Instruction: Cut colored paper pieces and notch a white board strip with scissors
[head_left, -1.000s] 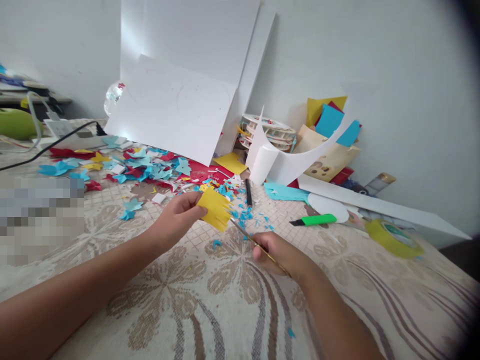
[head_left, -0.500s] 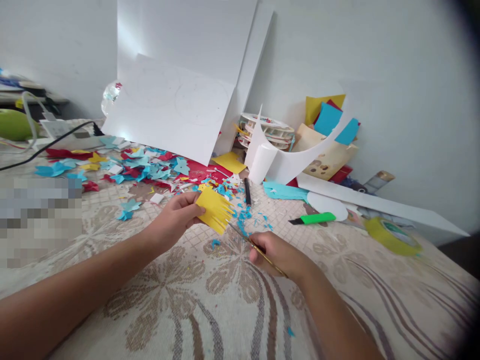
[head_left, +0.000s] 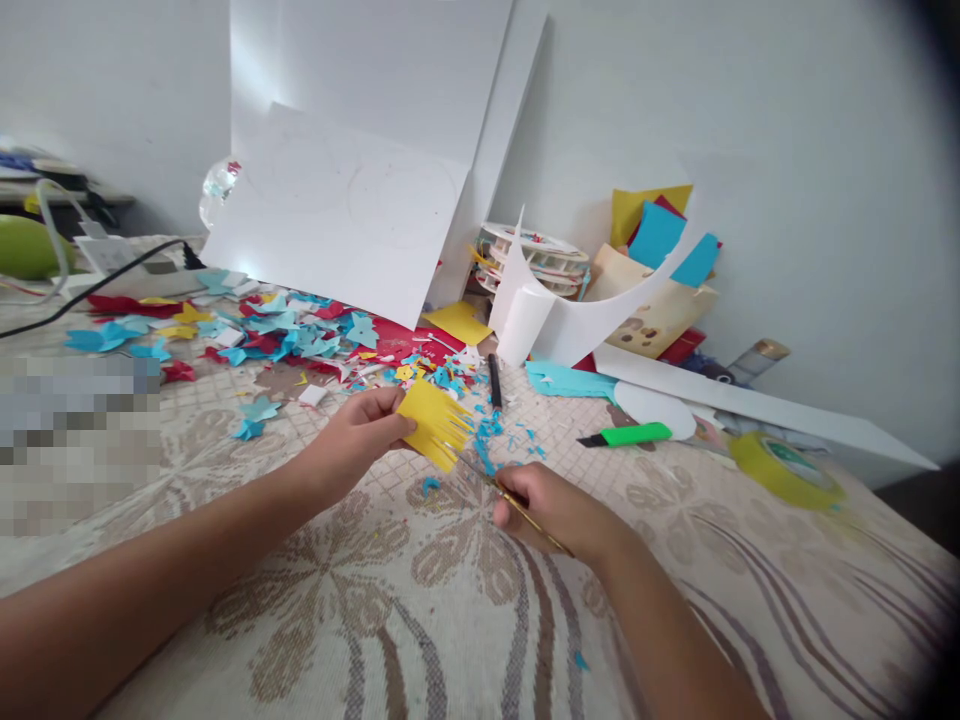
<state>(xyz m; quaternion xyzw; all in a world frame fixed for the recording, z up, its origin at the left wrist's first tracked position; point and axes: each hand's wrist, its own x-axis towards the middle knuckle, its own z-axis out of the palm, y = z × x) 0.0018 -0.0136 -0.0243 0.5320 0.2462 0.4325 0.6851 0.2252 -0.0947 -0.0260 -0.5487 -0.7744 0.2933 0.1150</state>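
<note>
A small square of yellow paper (head_left: 429, 420) is pinched between the thumb and fingers of my left hand (head_left: 373, 428). Its right edge is slit into a fringe of narrow strips. My right hand (head_left: 551, 508) is closed round a pair of scissors (head_left: 531, 516) with brass-coloured handles. The blades point up and left, with their tips at the lower right corner of the fringe. Whether the blades are apart is too small to tell. Blue paper snippets (head_left: 487, 445) lie on the tablecloth (head_left: 375, 600) just behind the scissors.
Cut paper flowers (head_left: 285, 335) in blue, red and yellow are heaped at back left. A black pen-like stick (head_left: 494, 383), a green cutter knife (head_left: 634, 435) and a yellow tape roll (head_left: 784, 470) lie towards the right. White boards (head_left: 337, 215) lean on the wall behind.
The yellow paper and my left hand have shifted slightly to the right, closer to the scissors. My right hand has barely moved.
</note>
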